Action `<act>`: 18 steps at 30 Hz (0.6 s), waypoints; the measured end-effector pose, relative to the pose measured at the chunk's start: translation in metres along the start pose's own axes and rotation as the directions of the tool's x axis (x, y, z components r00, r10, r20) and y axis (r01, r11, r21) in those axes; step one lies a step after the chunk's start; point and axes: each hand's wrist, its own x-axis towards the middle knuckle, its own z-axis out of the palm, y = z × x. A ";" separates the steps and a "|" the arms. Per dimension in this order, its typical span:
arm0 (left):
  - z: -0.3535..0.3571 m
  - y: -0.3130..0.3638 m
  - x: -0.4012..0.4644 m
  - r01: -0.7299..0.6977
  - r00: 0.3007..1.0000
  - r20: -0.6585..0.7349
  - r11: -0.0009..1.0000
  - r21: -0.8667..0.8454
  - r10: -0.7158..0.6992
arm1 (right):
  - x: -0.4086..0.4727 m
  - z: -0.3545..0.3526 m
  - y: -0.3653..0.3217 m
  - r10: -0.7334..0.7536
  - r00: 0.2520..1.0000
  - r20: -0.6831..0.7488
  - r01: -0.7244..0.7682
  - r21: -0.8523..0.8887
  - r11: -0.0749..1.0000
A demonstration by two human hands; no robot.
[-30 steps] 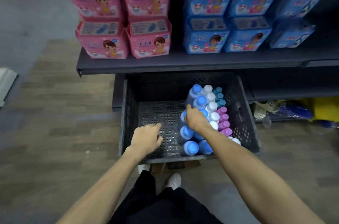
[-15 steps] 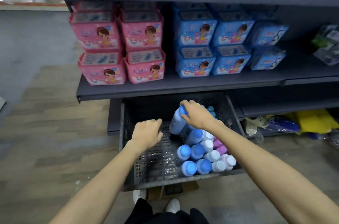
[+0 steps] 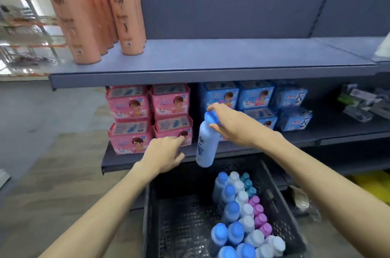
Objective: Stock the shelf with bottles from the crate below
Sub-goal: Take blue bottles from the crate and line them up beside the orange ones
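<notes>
My right hand (image 3: 229, 123) grips a pale blue bottle (image 3: 205, 146) by its blue cap and holds it in the air above the black crate (image 3: 179, 224), in front of the lower shelf. The bottle hangs tilted, its base toward the crate. Several more bottles (image 3: 238, 217) with blue, white, pink and teal caps stand packed in the crate's right half. My left hand (image 3: 166, 153) hovers left of the bottle with loosely curled fingers and holds nothing. The grey upper shelf (image 3: 221, 57) lies above both hands.
Tall peach bottles (image 3: 88, 19) stand at the upper shelf's left end. Pink packs (image 3: 147, 118) and blue packs (image 3: 257, 103) fill the lower shelf (image 3: 337, 135) behind my hands. Yellow items (image 3: 373, 186) lie on the floor at right. Wood-look flooring (image 3: 52, 173) spreads to the left.
My right hand has lifted a blue-capped bottle out of the crate and up to the lower shelf's height. My left hand rose with it. The view tilted up, revealing the upper shelf.
</notes>
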 end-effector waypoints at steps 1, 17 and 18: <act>-0.012 -0.003 0.005 -0.010 0.999 -0.034 1.000 0.011 0.010 | 0.002 -0.012 -0.004 -0.023 1.000 -0.017 0.022 -0.069 0.997; -0.191 -0.031 0.069 -0.060 0.870 -0.470 0.978 0.198 0.148 | 0.042 -0.175 -0.045 -0.166 0.914 -0.370 0.144 -0.087 0.986; -0.200 -0.032 0.072 -0.057 0.863 -0.483 0.978 0.199 0.148 | 0.046 -0.187 -0.049 -0.170 0.906 -0.388 0.145 -0.094 0.985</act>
